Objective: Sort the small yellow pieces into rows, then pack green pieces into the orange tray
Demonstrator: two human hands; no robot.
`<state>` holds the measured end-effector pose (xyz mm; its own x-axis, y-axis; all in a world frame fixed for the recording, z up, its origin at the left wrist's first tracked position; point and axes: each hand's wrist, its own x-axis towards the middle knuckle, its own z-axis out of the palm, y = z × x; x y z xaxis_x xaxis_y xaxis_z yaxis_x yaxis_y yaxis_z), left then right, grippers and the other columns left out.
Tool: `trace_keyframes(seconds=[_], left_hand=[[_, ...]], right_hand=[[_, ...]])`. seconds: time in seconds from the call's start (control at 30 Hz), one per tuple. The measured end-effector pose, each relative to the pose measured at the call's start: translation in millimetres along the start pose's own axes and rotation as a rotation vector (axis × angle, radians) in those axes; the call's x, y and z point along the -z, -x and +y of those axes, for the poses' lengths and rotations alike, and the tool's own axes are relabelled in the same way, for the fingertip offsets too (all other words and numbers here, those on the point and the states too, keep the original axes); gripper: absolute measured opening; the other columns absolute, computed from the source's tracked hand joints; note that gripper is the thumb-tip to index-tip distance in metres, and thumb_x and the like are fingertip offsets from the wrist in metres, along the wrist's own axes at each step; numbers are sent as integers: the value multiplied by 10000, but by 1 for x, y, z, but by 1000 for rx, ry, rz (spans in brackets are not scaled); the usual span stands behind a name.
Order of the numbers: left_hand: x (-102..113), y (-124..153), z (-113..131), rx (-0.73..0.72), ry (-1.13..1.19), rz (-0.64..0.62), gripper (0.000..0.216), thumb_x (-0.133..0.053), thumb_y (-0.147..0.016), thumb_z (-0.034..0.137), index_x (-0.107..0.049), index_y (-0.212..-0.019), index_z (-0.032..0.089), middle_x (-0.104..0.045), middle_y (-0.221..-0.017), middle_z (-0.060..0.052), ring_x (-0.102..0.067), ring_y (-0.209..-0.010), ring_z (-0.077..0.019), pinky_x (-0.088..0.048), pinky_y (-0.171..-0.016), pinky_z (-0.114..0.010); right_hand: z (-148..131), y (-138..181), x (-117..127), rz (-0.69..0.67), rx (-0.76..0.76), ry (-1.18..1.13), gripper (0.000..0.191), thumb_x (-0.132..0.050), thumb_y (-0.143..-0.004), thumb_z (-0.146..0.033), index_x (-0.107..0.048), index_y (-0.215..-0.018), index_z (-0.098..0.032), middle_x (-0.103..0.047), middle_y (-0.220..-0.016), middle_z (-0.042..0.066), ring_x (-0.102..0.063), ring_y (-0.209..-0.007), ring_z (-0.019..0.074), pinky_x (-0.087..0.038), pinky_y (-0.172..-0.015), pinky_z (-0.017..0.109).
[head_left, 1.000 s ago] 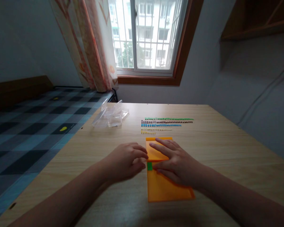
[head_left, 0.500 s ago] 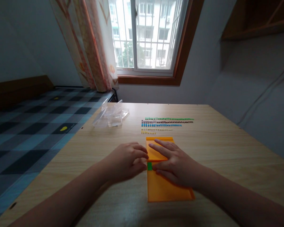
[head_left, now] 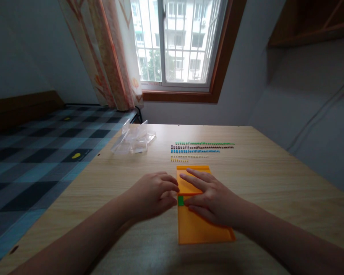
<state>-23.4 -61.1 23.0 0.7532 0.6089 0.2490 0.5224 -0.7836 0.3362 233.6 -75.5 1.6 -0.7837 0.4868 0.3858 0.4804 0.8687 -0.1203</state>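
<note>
Rows of pieces (head_left: 195, 151) lie beyond the orange tray (head_left: 200, 232) showing one green tile (head_left: 180, 201), right hand (head_left: 212, 196) across, left hand (head_left: 154, 193) beside, both with fingers apart.

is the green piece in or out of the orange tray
In: the green piece lies within the tray by its left edge, near the right hand.

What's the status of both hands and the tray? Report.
Left hand at left edge of orange tray. Right hand spread over it, hiding part. Green piece inside, near left edge.
</note>
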Motion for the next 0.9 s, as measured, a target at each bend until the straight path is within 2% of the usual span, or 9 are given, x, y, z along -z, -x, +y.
trace_keyframes(seconds=[0.17, 0.27, 0.5, 0.63, 0.73, 0.8, 0.87, 0.9], left_hand=[[3, 1, -1, 16, 44, -4, 196, -631, -864, 254, -764, -1006, 228, -752, -1087, -48, -692, -941, -184, -551, -848, -301], [6, 1, -5, 73, 108, 27, 216, -628, -861, 259, -756, -1030, 217, -745, -1076, -57, -692, -895, -173, -553, -795, -278], [3, -4, -25, 222, 166, 162, 266, -520, -939, 262, -741, -831, 159, -713, -791, -53, -607, -661, -126, -462, -615, -229], [-4, -6, -32, 285, 186, 203, 275, -514, -918, 256, -721, -765, 159, -699, -710, -31, -588, -643, -129, -426, -605, -226], [-9, -7, -37, 354, 215, 213, 304, -510, -913, 310, -720, -751, 161, -701, -698, -30, -586, -645, -145, -411, -597, -238], [-11, -8, -39, 391, 243, 218, 326, -504, -904, 346, -720, -744, 160, -701, -691, -30, -591, -652, -157, -409, -605, -249], [-12, -8, -41, 418, 270, 223, 364, -489, -903, 383, -719, -733, 159, -690, -676, -31, -591, -655, -163, -411, -620, -258], [-12, -8, -42, 427, 284, 224, 386, -477, -906, 401, -721, -732, 158, -684, -671, -31, -593, -658, -166, -413, -631, -261]], right_hand=[[0, -1, 2, 8, 7, 1, 208, -590, -970, -331, -787, -1032, -305, -446, -1571, 73, -358, -1476, 322, -394, -1128, 543], [0, -1, 3, 54, 4, 11, 202, -598, -964, -320, -791, -1023, -318, -469, -1555, 70, -373, -1467, 316, -404, -1113, 541], [15, -8, 15, 228, -9, 83, 188, -611, -939, -255, -797, -962, -248, -564, -1469, 96, -462, -1399, 315, -434, -1086, 521], [46, -28, 28, 282, -74, 133, 176, -617, -929, -214, -791, -916, -233, -685, -1301, 85, -552, -1301, 289, -443, -1071, 505], [80, -56, 32, 207, -175, 121, 149, -650, -912, -219, -798, -901, -242, -733, -1187, 75, -597, -1233, 269, -444, -1063, 489], [104, -81, 31, 157, -315, 71, 141, -668, -902, -235, -806, -932, -232, -707, -1247, 97, -618, -1203, 248, -442, -1072, 446], [126, -106, 26, 114, -519, -26, 145, -689, -878, -221, -811, -957, -219, -660, -1338, 109, -611, -1225, 231, -442, -1072, 366], [135, -118, 23, 97, -564, -51, 149, -688, -875, -217, -813, -957, -214, -684, -1301, 108, -631, -1195, 224, -458, -1045, 336]])
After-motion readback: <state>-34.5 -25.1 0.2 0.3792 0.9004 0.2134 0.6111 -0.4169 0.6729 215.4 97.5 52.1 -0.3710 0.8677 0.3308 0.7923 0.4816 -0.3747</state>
